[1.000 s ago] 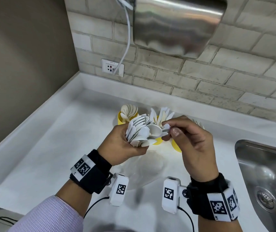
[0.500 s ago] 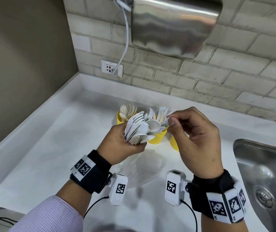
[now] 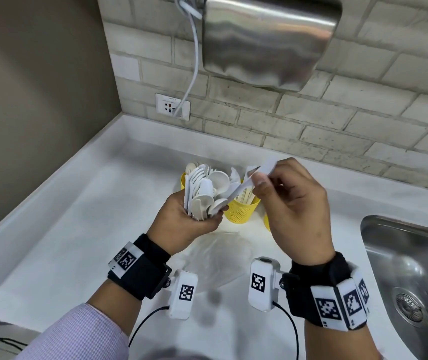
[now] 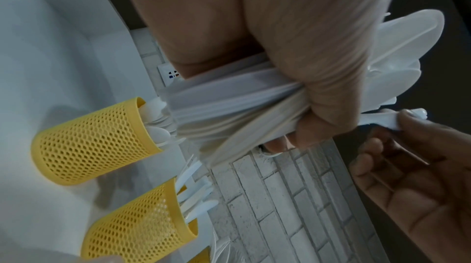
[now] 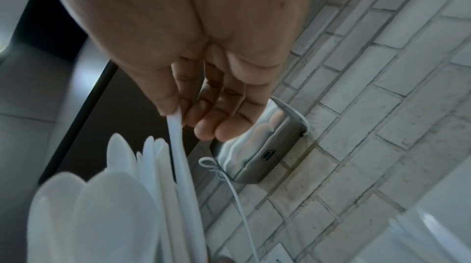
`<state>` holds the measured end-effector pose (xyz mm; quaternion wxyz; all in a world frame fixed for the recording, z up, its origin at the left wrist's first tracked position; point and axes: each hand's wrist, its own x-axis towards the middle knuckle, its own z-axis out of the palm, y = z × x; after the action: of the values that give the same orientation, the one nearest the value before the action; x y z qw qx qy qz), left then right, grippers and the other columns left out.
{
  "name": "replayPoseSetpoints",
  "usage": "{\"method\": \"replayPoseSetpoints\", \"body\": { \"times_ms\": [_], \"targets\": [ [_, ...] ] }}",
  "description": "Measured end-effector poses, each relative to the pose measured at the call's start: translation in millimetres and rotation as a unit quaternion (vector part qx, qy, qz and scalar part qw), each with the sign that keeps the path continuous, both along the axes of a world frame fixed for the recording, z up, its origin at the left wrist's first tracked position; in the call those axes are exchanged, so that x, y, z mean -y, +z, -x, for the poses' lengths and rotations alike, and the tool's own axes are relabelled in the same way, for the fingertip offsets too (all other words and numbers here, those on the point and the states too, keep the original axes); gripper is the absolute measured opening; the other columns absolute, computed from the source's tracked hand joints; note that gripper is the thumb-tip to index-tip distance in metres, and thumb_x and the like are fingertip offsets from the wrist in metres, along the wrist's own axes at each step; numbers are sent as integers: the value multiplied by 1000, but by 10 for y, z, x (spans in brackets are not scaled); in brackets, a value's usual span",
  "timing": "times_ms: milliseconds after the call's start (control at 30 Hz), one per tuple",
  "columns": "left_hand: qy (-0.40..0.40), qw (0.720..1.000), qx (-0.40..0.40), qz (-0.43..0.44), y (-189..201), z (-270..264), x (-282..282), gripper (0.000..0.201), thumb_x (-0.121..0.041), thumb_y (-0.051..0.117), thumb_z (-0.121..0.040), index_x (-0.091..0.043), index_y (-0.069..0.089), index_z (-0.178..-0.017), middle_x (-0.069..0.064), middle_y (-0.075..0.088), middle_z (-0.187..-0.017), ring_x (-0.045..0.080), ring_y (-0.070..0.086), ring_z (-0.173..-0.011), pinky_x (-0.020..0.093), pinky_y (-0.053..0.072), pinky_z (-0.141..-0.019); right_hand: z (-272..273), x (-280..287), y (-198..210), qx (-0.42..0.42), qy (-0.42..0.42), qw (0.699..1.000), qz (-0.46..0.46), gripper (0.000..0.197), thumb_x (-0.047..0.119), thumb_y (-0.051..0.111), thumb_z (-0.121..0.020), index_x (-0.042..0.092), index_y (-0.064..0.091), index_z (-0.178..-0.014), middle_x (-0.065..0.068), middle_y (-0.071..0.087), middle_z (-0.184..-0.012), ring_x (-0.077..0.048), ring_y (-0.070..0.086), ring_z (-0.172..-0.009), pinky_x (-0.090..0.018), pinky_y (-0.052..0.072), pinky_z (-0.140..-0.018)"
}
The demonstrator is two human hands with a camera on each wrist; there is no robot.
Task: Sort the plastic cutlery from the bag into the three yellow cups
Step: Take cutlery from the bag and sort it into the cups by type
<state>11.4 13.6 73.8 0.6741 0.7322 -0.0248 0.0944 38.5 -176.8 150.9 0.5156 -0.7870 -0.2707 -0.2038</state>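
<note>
The left hand (image 3: 187, 224) holds a fanned bundle (image 3: 202, 196) of white plastic cutlery above the worktop (image 3: 64, 229), fingers curled round the handles; spoon bowls and flat handles stand up out of the fist. The right hand (image 3: 291, 203) pinches the end of one piece (image 3: 244, 183) between thumb and fingertips, its other fingers loosely curled; the far end of the piece lies against the bundle, and its type cannot be told. Behind the hands stand the yellow mesh cups: the left cup (image 3: 183, 180) and the middle cup (image 3: 240, 211) already carry cutlery, while the third cup (image 3: 267, 222) is mostly hidden by the right hand. The emptied clear bag (image 3: 218, 255) lies on the worktop below the hands. The step in hand appears to be singling out one piece; next it would need to come clear of the bundle, be identified, and be dropped handle-first into the matching cup.
</note>
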Motion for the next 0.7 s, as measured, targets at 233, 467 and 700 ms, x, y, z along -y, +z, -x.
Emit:
{"method": "replayPoseSetpoints", "body": {
  "times_ms": [233, 467, 700],
  "targets": [
    [-1, 999, -14, 36, -11, 0, -32, 9, 6, 76, -83, -2, 76, -89, 2, 78, -83, 16, 71, -75, 34, 59, -63, -32, 55, 191, -90, 47, 942, -321, 20, 12, 42, -109, 10, 55, -95, -15, 68, -87, -41, 73, -82, -44, 59, -74],
    [-46, 997, -15, 54, -22, -18, -43, 23, 10, 75, -84, -12, 78, -84, 5, 77, -87, 17, 72, -84, 30, 56, -75, -86, 2, 14, -140, 12, 953, -268, 20, 23, 38, -111, 14, 49, -97, -10, 48, -63, -25, 44, -47, -32, 38, -48],
    [-114, 991, -35, 68, -1, 11, -33, 24, 10, 75, -83, -14, 77, -87, 6, 77, -89, 20, 72, -86, 30, 55, -81, -53, -124, -49, -224, 86, 957, -164, 11, 9, 60, -102, 0, 67, -103, 16, 47, -52, -6, 34, -43, -20, 30, -46]
  ]
}}
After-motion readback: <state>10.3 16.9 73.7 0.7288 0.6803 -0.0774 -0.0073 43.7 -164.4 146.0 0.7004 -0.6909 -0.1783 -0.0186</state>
